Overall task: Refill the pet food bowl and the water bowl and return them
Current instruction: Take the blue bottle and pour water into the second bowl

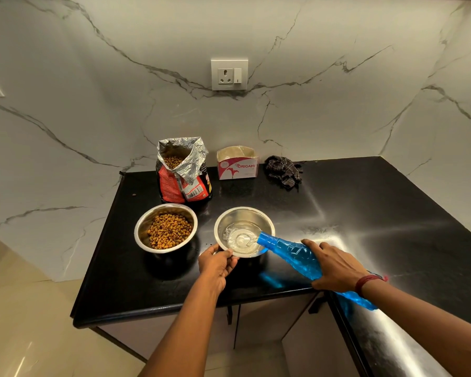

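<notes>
Two steel bowls stand side by side on the black counter [351, 202]. The left bowl [140, 229] is filled with brown kibble. The right bowl [245, 213] holds a shallow pool of water. A blue plastic bottle [291, 251] lies tilted with its open mouth over that bowl's rim, and water runs out of it. My right hand [335, 265] grips the bottle's body from above. My left hand [215, 263] pinches the water bowl's near rim. Behind the kibble bowl an open red pet food bag [182, 172] stands upright, kibble showing inside.
A pink-and-white Origami carton [238, 164] and a crumpled dark checked cloth [283, 170] sit near the marble back wall, under a wall socket [229, 74]. The counter's front edge runs just below my hands, with cabinet doors [269, 319] beneath and tiled floor to the left.
</notes>
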